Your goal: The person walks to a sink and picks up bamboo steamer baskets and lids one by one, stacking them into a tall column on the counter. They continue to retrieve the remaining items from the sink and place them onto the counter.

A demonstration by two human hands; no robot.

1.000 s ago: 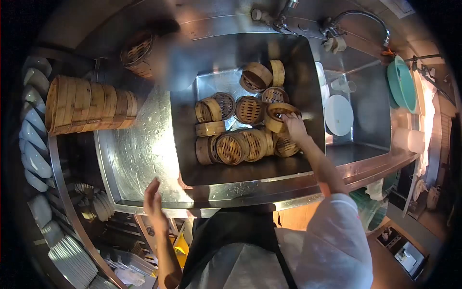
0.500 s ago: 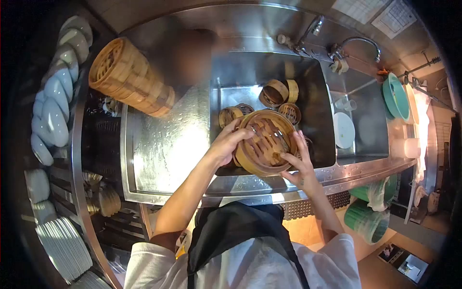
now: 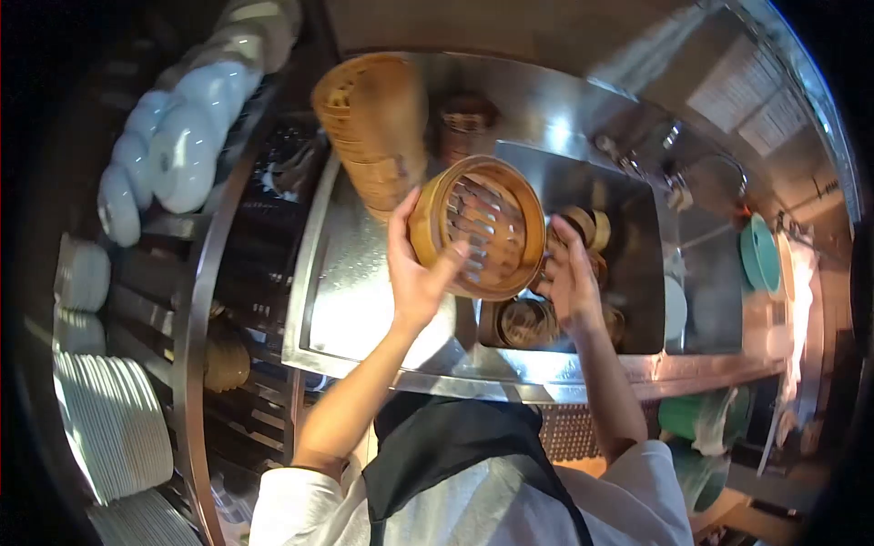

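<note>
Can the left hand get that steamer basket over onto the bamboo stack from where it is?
Probably yes: the left hand grips the steamer basket beside the bamboo stack, with nothing visible between them.

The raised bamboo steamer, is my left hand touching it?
Touching. The head view shows the left hand gripping the bamboo steamer, with its thumb inside the slatted opening and its fingers behind the rim.

Left hand [image 3: 414, 273] raised at frame centre, fingers spread and curled in a grip, forearm bare, right hand [image 3: 572, 278] centre-right, fingers loosely extended upward, white sleeves at bottom
</note>
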